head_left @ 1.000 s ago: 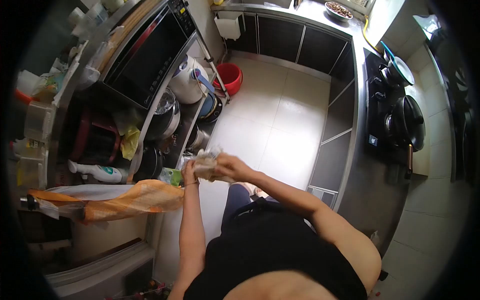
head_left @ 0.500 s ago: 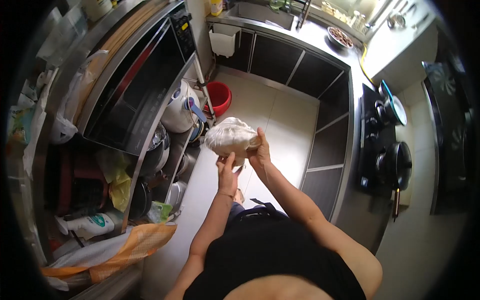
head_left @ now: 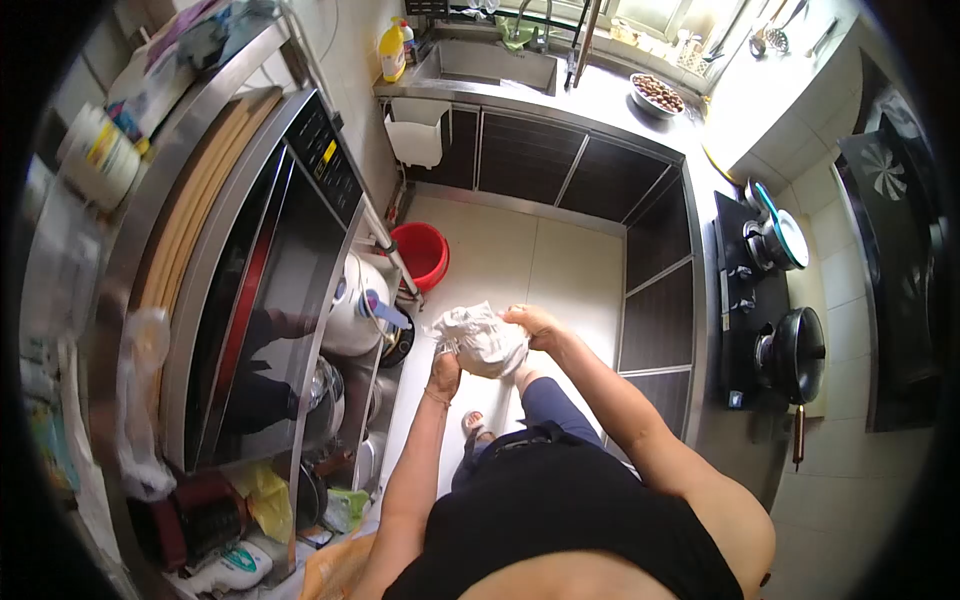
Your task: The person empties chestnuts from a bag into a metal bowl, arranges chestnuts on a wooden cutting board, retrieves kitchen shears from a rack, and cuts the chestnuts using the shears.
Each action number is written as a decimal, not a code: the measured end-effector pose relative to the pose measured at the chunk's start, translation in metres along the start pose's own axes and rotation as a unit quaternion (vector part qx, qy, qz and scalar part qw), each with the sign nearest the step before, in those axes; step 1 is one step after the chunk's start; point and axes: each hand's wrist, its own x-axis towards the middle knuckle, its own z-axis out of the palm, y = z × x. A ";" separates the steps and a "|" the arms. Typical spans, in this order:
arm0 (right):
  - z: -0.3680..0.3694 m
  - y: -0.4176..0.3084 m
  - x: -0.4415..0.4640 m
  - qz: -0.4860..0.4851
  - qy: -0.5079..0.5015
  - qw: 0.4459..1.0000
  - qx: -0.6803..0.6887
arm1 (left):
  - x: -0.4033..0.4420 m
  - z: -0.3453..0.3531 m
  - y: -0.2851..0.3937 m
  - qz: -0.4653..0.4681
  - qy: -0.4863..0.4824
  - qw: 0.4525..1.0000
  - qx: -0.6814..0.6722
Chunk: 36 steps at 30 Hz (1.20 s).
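Left hand (head_left: 444, 377) and right hand (head_left: 532, 326) grip a pale bundle (head_left: 482, 340) between them, above the floor (head_left: 493, 250). It looks like loose wrapping, perhaps plastic; a slack fold could slip and spill any contents.

Open floor (head_left: 570, 265) runs from the feet to the far cabinets (head_left: 530, 155). The shelving rack (head_left: 385, 235) with its microwave (head_left: 270, 290) closes the left, the red bucket (head_left: 420, 256) narrows that edge, and the counter's front edge (head_left: 700, 290) bounds the right.
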 end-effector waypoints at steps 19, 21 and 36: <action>-0.111 -0.298 0.195 -0.419 0.151 0.833 -0.328 | 0.405 0.110 0.008 -0.214 0.017 0.973 -0.083; -0.122 -0.320 0.217 -0.384 0.185 0.836 -0.345 | 0.439 0.099 0.013 -0.119 0.062 0.991 -0.017; -0.287 -0.474 0.351 -0.102 0.224 0.969 -0.025 | 0.793 0.120 0.056 -0.069 -0.314 0.895 0.309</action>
